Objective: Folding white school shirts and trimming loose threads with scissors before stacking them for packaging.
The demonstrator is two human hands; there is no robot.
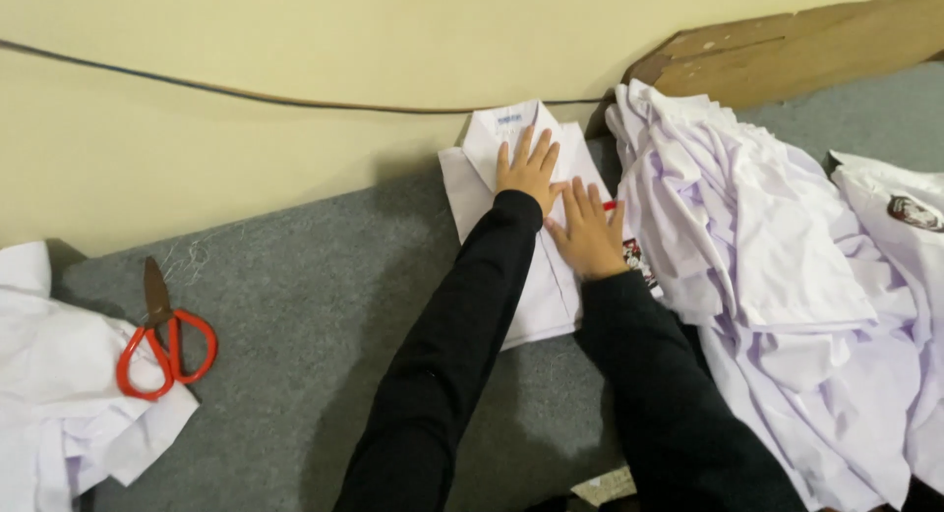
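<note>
A folded white shirt (pixel 470 182) lies on the grey felt surface (pixel 315 296), its collar towards the wall. My left hand (pixel 527 170) lies flat on the shirt just below the collar, fingers spread. My right hand (pixel 588 232) presses flat on the shirt's right half, next to a small dark badge and a red mark. Both arms wear black sleeves and hide much of the shirt's lower part.
A loose heap of white shirts (pixel 787 276) fills the right side. Red-handled scissors (pixel 162 340) rest at the left, partly on more white cloth (pixel 59 394). A cream wall with a thin cable (pixel 246 94) runs behind. A brown board (pixel 787 50) leans at the back right.
</note>
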